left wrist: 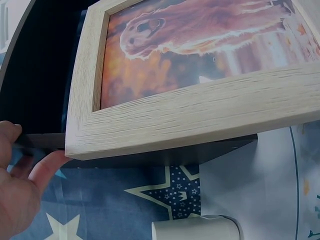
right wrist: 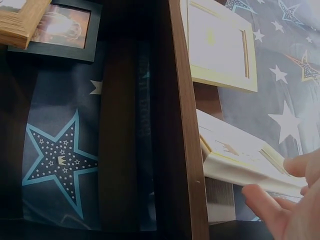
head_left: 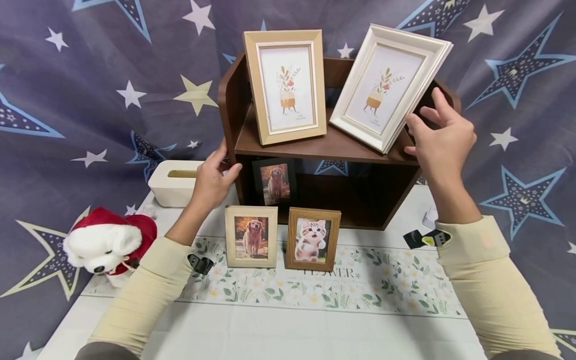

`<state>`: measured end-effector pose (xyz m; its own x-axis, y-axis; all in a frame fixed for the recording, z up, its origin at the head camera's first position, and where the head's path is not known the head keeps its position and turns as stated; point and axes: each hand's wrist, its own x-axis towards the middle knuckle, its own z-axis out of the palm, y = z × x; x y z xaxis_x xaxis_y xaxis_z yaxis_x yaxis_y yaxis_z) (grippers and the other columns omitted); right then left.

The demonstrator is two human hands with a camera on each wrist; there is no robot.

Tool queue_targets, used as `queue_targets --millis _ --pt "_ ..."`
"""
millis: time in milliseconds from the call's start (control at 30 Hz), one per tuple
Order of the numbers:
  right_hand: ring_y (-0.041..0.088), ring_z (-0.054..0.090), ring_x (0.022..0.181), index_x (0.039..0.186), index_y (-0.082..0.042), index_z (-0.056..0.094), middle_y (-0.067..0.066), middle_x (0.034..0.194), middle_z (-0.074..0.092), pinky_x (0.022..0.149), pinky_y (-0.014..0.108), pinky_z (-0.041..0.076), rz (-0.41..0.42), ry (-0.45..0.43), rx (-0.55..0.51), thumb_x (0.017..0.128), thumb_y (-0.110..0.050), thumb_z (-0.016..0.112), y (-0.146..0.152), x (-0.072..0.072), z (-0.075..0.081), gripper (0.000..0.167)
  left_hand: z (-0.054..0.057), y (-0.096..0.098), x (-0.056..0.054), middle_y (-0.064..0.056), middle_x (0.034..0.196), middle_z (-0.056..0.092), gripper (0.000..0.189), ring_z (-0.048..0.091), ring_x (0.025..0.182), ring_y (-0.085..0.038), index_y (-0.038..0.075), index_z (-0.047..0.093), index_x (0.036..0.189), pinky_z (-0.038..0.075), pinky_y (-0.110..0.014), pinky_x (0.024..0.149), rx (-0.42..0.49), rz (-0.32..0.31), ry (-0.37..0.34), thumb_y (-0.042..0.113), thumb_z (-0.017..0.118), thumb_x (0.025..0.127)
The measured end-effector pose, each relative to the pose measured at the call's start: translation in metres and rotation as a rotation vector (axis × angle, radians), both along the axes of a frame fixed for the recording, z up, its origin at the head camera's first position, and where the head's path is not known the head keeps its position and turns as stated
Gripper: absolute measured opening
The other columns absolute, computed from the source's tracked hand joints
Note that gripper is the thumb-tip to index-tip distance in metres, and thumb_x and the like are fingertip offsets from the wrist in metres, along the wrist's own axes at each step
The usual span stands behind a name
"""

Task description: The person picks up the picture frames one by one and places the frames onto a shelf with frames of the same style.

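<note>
My left hand (head_left: pixel 210 179) grips the left side panel (head_left: pixel 229 112) of a dark brown two-level shelf, its thumb at the front edge. On the top board stand a tan photo frame (head_left: pixel 290 87) and, tilted at right, a silver-white photo frame (head_left: pixel 390 90); both show a potted plant. My right hand (head_left: pixel 443 142) is beside the silver-white frame's right edge, fingers spread. In the right wrist view, its fingers (right wrist: pixel 265 205) stand apart near that frame (right wrist: pixel 245 150); whether they touch it is unclear. The left wrist view shows the left thumb (left wrist: pixel 47 170) beside the shelf edge.
A black dog-photo frame (head_left: pixel 273 182) stands on the lower level. In front are a pale wooden dog-photo frame (head_left: pixel 251 237) and a brown kitten-photo frame (head_left: pixel 312 239). To the left are a white tissue box (head_left: pixel 173 192) and a plush bear (head_left: pixel 108 245). A floral runner (head_left: pixel 360 285) crosses the table.
</note>
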<state>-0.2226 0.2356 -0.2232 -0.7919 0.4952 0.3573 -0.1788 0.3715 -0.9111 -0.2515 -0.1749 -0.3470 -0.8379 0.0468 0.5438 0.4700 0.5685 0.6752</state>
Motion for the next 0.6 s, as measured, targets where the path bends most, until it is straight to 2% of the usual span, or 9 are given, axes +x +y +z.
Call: queue_targets --millis 233,400,600 --pt "-0.001 0.071 0.068 0.143 -0.038 0.056 0.009 0.132 0.071 0.052 0.019 0.058 0.070 -0.008 0.003 0.089 -0.020 0.076 0.002 0.013 -0.010 0.060 0.000 -0.001 0.000 -0.027 0.132 0.061 0.075 0.069 0.107 -0.041 0.018 0.036 0.160 0.060 -0.053 0.091 0.002 0.004 0.003 0.003 0.069 0.094" --pt "0.002 0.072 0.069 0.145 -0.036 0.055 0.000 0.119 0.072 0.053 0.020 0.059 0.115 -0.025 -0.007 0.090 -0.019 0.077 0.011 0.023 -0.020 0.062 0.000 -0.001 -0.001 -0.025 0.136 0.060 0.075 0.069 0.109 -0.039 0.018 0.036 0.160 0.059 -0.050 0.094 0.005 -0.003 0.012 0.004 0.070 0.094" --pt "0.005 0.073 0.070 0.144 -0.032 0.058 -0.009 0.103 0.073 0.052 0.022 0.059 0.175 -0.055 -0.102 0.087 -0.015 0.080 0.022 0.034 -0.031 0.063 0.000 -0.001 -0.001 -0.024 0.138 0.059 0.074 0.068 0.111 -0.039 0.018 0.035 0.160 0.059 -0.051 0.096 0.007 -0.011 -0.011 0.005 0.069 0.095"
